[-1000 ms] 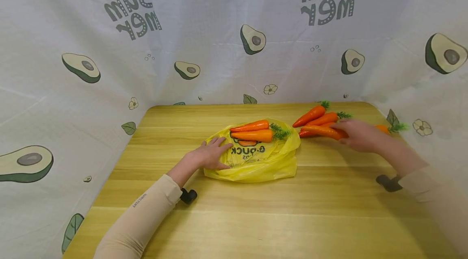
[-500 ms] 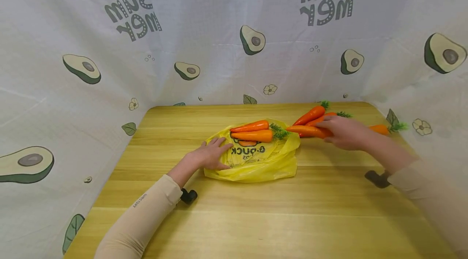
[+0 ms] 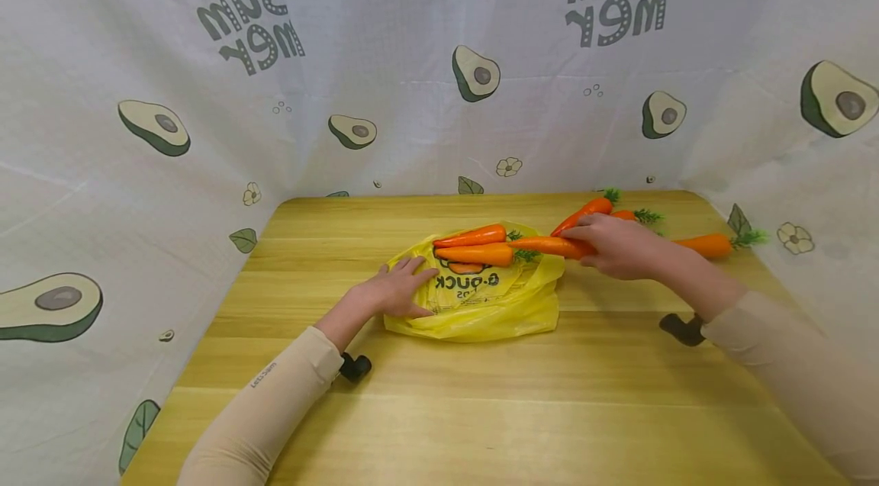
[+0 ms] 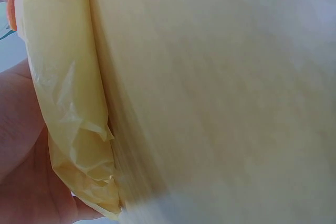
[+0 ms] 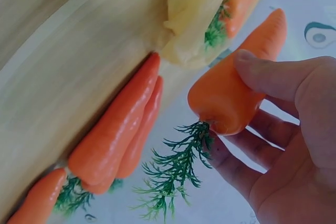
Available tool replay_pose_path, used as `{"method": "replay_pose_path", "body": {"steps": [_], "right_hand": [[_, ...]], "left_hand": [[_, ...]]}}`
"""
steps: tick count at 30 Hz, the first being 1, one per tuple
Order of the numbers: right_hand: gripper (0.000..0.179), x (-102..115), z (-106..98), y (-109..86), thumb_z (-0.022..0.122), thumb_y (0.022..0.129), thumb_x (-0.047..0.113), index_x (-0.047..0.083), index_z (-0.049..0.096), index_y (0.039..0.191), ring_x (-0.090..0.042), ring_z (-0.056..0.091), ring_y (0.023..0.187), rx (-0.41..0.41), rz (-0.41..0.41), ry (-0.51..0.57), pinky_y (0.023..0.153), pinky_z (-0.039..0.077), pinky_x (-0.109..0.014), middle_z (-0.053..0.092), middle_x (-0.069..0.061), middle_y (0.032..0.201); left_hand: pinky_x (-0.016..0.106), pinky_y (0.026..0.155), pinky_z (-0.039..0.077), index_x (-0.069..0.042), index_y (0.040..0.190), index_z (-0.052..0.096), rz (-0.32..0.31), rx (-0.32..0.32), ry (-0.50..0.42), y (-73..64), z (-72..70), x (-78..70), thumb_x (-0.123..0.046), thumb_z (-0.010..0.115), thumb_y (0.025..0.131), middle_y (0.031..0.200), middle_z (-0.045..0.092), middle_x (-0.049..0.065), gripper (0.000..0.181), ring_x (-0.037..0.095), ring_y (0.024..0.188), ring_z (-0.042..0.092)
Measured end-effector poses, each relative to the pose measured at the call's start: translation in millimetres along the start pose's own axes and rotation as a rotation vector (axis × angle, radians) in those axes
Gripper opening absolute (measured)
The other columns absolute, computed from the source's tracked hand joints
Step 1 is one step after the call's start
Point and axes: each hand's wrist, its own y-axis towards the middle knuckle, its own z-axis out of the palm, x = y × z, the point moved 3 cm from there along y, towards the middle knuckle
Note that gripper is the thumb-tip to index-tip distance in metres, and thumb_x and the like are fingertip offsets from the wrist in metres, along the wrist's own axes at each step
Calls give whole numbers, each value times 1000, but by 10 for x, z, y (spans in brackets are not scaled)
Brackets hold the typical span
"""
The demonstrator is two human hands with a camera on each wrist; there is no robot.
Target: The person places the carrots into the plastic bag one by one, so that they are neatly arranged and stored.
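Note:
My right hand grips an orange carrot by its thick end, over the right edge of a yellow plastic bag. In the right wrist view, thumb and fingers are round this carrot, with its green leafy top hanging free. My left hand rests on the bag's left edge with fingers spread. In the left wrist view, yellow plastic covers part of that hand. Two carrots lie side by side on the bag: an upper one and a lower one.
Beyond my right hand, a red-orange carrot and another carrot lie together, partly hidden. A separate carrot sits near the right edge of the wooden table. A printed white cloth hangs behind the table.
My right hand has moved left with the carrot, from beside the pile to over the bag's right edge. My left hand and the two carrots on the bag have stayed put.

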Motion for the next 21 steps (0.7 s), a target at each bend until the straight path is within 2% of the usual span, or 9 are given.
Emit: {"method": "replay_pose_path", "body": {"steps": [5,13,21], "right_hand": [[46,55,25,64,82,84,14,5,69,127,-30,63,105,9,-7,14,85,56,-50,67,-12,119],[43,159,68,190,81,86,14,7,69,126,-19,56,82,22,-17,24,71,54,-40,62,-8,105],[43,283,120,324,78,87,12,6,68,129,-26,62,94,48,-49,40,83,56,-47,63,-12,116]], "left_hand": [[67,118,20,-28,161,26,-3,7,3,5,-1,-7,-58,63,93,169,14,11,83,35,156,13],[67,118,20,-28,161,27,-4,3,3,-13,-11,-19,-58,63,93,168,15,11,83,36,156,13],[67,118,20,-28,161,27,1,-5,5,-1,-2,-23,-58,64,93,168,16,11,82,37,155,14]]}}
